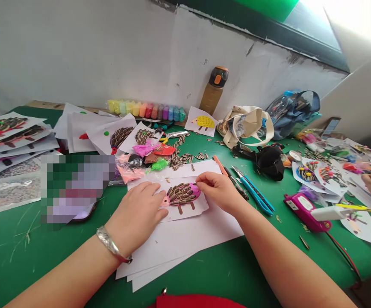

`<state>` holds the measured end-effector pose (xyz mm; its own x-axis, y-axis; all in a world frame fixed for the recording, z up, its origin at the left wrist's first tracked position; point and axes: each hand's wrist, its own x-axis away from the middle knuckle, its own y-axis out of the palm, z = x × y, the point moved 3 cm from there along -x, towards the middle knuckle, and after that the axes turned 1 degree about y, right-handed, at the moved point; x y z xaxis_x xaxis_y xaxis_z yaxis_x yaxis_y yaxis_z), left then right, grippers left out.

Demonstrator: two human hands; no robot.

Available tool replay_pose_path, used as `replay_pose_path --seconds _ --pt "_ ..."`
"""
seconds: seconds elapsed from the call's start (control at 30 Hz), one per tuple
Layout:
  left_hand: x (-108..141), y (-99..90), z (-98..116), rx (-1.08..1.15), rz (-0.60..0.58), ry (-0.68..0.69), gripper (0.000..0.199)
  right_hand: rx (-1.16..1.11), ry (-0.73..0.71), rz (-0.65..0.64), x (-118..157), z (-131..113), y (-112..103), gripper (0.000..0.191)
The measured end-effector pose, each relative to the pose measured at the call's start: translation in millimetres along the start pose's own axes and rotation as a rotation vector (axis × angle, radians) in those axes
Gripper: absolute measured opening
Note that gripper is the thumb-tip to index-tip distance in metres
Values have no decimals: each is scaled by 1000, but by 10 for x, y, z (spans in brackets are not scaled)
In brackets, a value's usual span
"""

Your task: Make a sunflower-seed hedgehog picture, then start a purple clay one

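On the white paper sheets (pixel 179 244), near the front edge of the green table (pixel 22 256), lies a white paper card (pixel 187 210) with a hedgehog of purple clay and striped seeds (pixel 183 194). Our left hand (pixel 140 211) steadies its left side, fingers loosely spread; our right hand (pixel 219 188) pinches thumb and forefinger together at the purple end, whether around a seed we cannot tell. We should press lightly, overlapping the rows. The table's front left corner gives room; rightward, the blue cutter (pixel 256 194) asks for care.

Right-hand fingers (pixel 206 178) hide the hedgehog card's (pixel 184 194) corner (the upper right).
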<state>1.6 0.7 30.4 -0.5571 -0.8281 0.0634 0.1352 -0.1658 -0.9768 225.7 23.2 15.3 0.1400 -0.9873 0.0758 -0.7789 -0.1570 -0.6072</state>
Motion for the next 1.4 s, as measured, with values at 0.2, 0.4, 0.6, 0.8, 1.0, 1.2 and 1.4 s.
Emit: replay_pose_path --seconds 0.2,0.4,0.6,0.8,1.0,1.2,1.4 --pt "-8 8 -3 7 1 -1 17 10 -23 69 -55 60 35 16" --pt "-2 23 -17 16 25 0 18 60 -27 48 -76 95 77 17" --pt "-4 36 -22 -6 16 8 18 146 -59 41 -98 73 100 18" --pt "-5 23 -6 -17 0 5 18 259 -104 49 -109 24 151 18" --pt "-6 43 -20 -12 18 16 18 337 -80 57 -114 -7 200 18" --pt "-11 30 -11 -11 9 9 17 313 -116 51 -113 7 204 19" --pt "-9 17 -2 -17 -20 -1 19 131 -76 153 -87 102 51 13"
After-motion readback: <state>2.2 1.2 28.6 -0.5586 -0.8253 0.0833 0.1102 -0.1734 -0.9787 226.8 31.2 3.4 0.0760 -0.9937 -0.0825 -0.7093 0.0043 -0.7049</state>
